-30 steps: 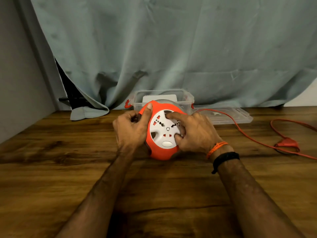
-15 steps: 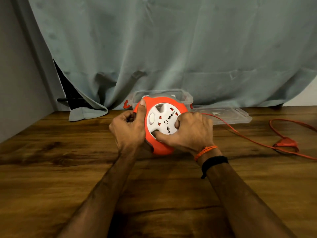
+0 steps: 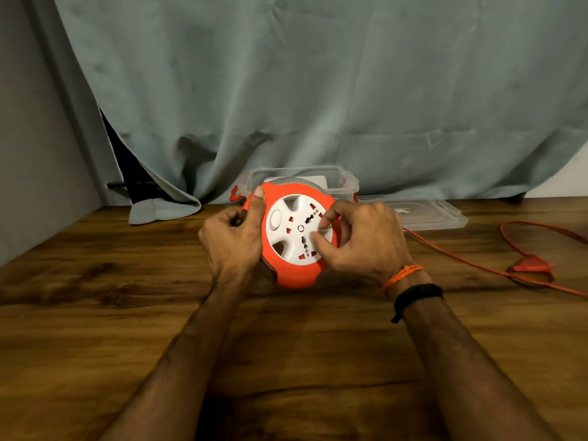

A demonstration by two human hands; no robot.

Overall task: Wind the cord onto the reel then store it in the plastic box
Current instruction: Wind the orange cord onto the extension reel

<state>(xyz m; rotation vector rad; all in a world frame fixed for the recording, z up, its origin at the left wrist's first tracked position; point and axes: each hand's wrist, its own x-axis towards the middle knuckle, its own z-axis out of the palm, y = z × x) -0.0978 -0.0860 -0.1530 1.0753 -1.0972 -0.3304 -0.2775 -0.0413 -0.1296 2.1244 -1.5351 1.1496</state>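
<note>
Though hands (image 3: pixel 297 240) block reel (image 3: pixel 294 275) (lid (image 3: pixel 426 213) nr).

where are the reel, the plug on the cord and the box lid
reel (image 3: pixel 294 275), head view, on the orange rim at the bottom
plug (image 3: pixel 530 268), head view, on the orange plug body lying on the table at the right
box lid (image 3: pixel 429 214), head view, on the clear flat top

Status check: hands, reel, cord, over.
Left hand grips reel rim. Right hand fingers on white hub. Cord trails loose across table. Plastic box open behind.
</note>
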